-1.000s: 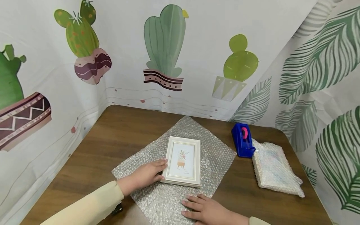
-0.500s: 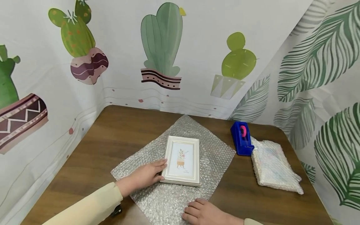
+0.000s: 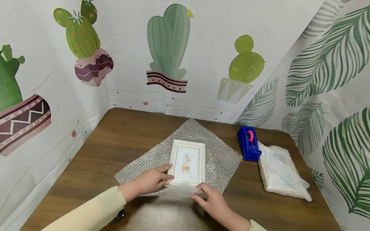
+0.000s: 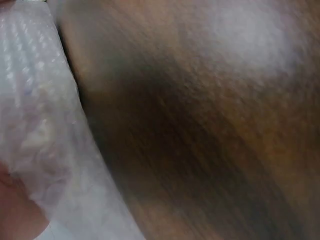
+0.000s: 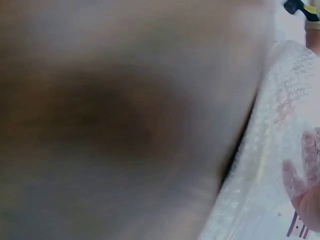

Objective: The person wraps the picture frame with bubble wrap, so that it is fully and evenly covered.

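A cream picture frame [image 3: 202, 160] with a potted-plant print lies face up on a sheet of bubble wrap [image 3: 222, 150] in the head view. Extended fingers of my left hand [image 3: 148, 180] rest on its left edge. My right hand [image 3: 214, 203] pinches the wrap's near corner, lifted and folded up toward the frame. This raised flap [image 3: 179, 191] covers the lower border of the frame. Bubble wrap [image 4: 55, 125] runs down the left side of the left wrist view. Through the lifted wrap [image 5: 235, 210], fingers [image 5: 310, 150] show in the right wrist view.
A blue tape dispenser [image 3: 246, 149] with a pink core stands at the back right of the wooden table [image 3: 107, 144]. Next to it lies a flat bubble-wrapped package [image 3: 280, 173]. A printed cactus cloth [image 3: 202, 64] hangs behind the table.
My right hand, earlier flat on the near part of the bubble wrap, has taken its corner and raised it away from me over the frame's lower edge. My left hand stays at the frame.
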Available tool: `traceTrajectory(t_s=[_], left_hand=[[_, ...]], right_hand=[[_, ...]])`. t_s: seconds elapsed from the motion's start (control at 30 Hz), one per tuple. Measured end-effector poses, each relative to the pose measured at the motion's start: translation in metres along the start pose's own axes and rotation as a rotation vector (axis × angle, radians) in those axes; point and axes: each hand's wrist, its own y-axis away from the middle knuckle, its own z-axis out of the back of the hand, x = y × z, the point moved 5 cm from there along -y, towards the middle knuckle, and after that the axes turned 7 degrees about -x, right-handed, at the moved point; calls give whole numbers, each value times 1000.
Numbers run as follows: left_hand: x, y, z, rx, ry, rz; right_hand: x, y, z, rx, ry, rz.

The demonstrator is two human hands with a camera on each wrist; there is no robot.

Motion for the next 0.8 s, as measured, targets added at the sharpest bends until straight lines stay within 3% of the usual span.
traceTrajectory(t_s=[0.2, 0.4, 0.63, 0.73, 0.8], left_hand=[[-3, -2, 2, 28, 10, -27], [2, -11, 6, 86, 91, -33], [8, -16, 12, 175, 272, 199], [11, -15, 14, 209, 332, 252], [16, -14, 15, 230, 408, 323]], right_hand=[[-4, -18, 2, -72, 104, 14], [-25, -39, 3, -42, 225, -82], [-51, -58, -8, 108, 387, -131], [-60, -59, -15, 171, 447, -142], [-65, -58, -19, 203, 476, -144]])
